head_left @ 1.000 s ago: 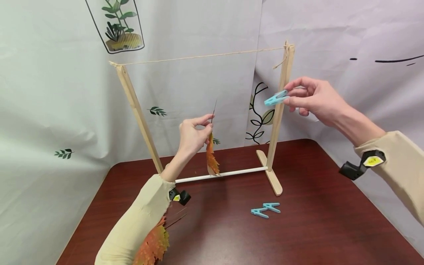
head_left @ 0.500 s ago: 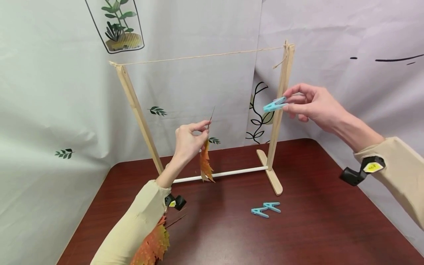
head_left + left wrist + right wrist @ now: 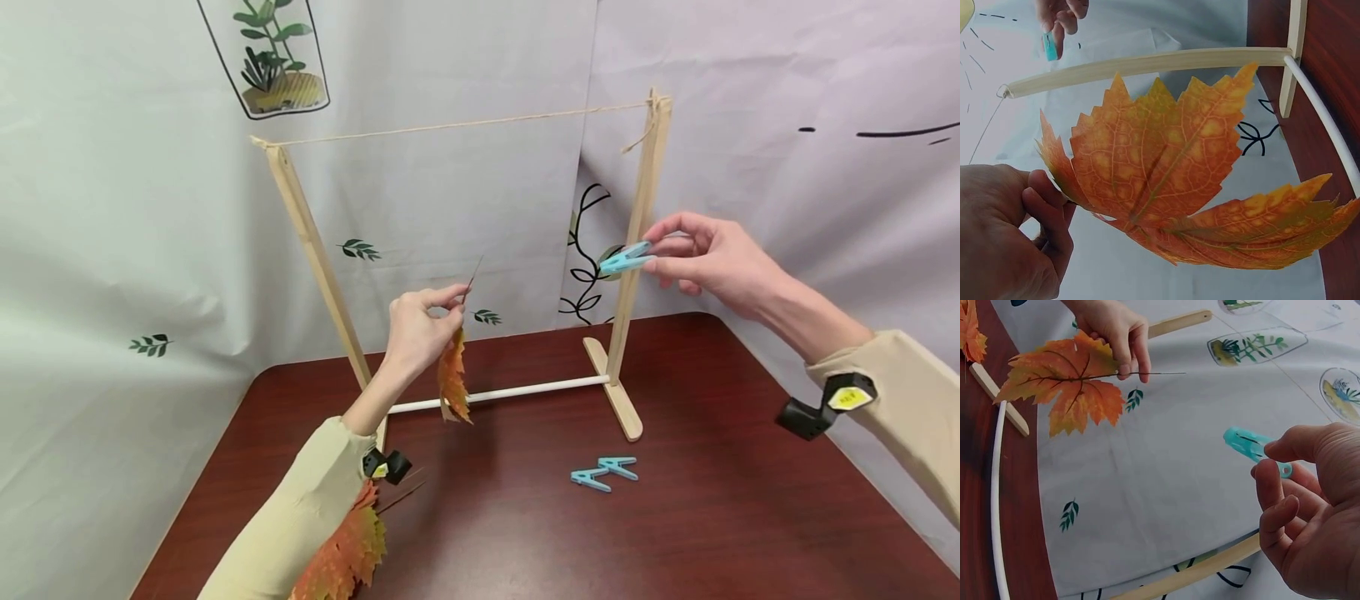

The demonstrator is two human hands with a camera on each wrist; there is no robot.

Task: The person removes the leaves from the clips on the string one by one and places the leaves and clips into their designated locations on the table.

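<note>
My left hand [image 3: 423, 329] pinches an orange and yellow artificial maple leaf [image 3: 1160, 156] by its thin dark stem. The leaf hangs below the fingers, in front of the wooden frame, and the stem's tip points up. To the right, my right hand [image 3: 705, 258] holds a light blue clothespin [image 3: 626, 258] between thumb and fingers, in front of the frame's right post. In the right wrist view the clothespin [image 3: 1250, 445] points toward the leaf, well apart from it. A twine line [image 3: 450, 125] runs between the two post tops, above both hands.
Two more blue clothespins [image 3: 591, 478] lie on the dark red table [image 3: 510, 533]. Several maple leaves [image 3: 345, 550] lie at the front left, partly under the left sleeve. The frame has wooden posts [image 3: 641, 217] and a white lower bar [image 3: 536, 389]. A printed curtain hangs behind.
My left hand has moved down and to the left with the maple leaf. My right hand has lowered a little with the clothespin still in its fingers.
</note>
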